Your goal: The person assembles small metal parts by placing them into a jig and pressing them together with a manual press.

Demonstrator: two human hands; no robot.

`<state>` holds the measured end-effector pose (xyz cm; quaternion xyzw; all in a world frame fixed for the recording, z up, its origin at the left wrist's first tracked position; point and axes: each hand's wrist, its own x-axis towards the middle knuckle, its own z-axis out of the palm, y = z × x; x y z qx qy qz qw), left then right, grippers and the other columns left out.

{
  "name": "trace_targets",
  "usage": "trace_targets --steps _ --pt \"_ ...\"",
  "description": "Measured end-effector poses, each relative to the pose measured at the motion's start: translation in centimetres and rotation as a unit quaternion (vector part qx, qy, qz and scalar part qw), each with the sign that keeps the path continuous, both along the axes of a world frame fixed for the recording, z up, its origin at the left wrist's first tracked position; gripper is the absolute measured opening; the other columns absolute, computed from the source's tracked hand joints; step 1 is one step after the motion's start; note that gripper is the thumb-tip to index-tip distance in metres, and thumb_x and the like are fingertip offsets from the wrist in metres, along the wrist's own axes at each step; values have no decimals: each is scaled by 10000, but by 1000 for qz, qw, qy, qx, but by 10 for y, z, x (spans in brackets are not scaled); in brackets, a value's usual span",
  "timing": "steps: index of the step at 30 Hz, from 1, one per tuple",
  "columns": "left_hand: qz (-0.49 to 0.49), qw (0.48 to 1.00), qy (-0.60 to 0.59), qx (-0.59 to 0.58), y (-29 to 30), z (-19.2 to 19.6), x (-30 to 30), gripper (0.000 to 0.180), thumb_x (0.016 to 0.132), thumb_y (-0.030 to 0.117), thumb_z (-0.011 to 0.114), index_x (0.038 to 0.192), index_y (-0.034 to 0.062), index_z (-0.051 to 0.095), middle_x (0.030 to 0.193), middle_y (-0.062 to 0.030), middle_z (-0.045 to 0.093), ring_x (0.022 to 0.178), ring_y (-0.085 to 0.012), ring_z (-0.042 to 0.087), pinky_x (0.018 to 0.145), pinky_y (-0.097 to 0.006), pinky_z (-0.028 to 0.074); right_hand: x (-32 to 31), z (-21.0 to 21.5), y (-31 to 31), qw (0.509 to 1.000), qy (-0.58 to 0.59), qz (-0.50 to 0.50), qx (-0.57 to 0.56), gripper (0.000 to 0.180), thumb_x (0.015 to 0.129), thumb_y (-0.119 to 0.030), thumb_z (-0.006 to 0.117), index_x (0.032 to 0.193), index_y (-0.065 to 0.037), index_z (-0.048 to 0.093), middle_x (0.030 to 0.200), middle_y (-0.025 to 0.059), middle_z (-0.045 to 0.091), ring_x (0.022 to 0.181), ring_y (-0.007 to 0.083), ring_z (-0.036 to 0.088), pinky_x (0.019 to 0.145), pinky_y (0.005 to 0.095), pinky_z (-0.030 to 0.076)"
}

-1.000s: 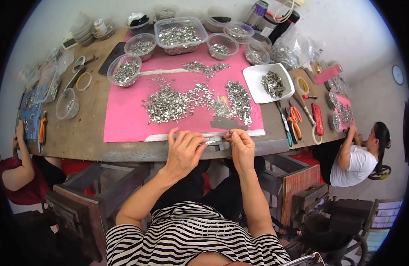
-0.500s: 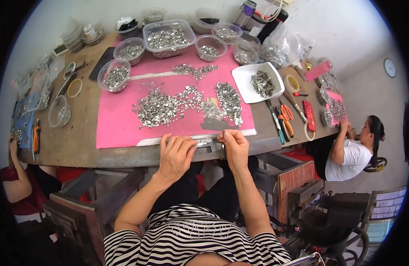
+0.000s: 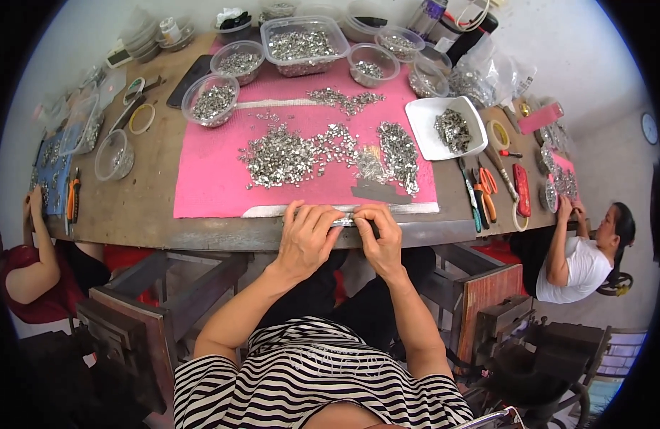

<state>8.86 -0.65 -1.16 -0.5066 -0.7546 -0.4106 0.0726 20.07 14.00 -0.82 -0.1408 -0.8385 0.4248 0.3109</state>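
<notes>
Currently both hands at worktop front edge; left hand and right hand pinch small metal strip together; assembly step judged underway; next move calls for fine fingertip alignment

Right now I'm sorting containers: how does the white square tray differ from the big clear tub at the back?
The white square tray is opaque and shallow; the clear tub is see-through and deeper. The tray sits off the pink mat, to its right; the tub stands at the mat's far edge. Both hold small silvery metal parts.

Bright, even, soft-shadowed daylight; sharp centre, heavy fisheye bending and black vignette at the rim.
</notes>
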Motion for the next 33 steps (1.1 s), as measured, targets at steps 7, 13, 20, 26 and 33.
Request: trace_targets --steps 7,13,20,26,33 --pt "-3 1000 -8 2 -1 0 -1 284 859 115 756 1126 73 667 1086 -62 690 1023 -253 635 1026 -472 376 -3 1 1 999 -3 4 40 68 895 32 677 949 5 647 958 123 664 876 304 633 787 381 503" --pt "-5 1000 -4 8 2 1 1 284 859 112 755 1125 66 665 1088 -62 690 1017 -256 633 1014 -465 378 -3 2 2 975 32 -1 219 152 847 29 715 981 -14 658 969 118 664 892 303 636 809 405 484" --pt "-2 1000 -1 6 -2 1 -1 275 855 101 754 1113 64 667 1082 -61 688 1012 -250 631 1007 -452 381 -4 25 29 983 -55 90 151 152 858 3 714 1005 -33 725 982 97 685 937 299 641 837 383 474" --pt "-8 1000 2 7 1 1 0 272 848 98 755 1104 64 669 1076 -61 685 1012 -249 626 1006 -450 382 -38 10 73 976 -99 55 185 84 838 -62 753 902 -43 702 865 98 626 878 307 590 786 426 446" --pt "-7 1000 1 4 0 1 0 266 854 98 749 1105 63 667 1080 -66 681 1010 -256 623 1017 -464 383 -51 18 85 949 -193 128 216 86 855 -71 714 872 -1 667 881 162 630 880 359 600 800 452 468"
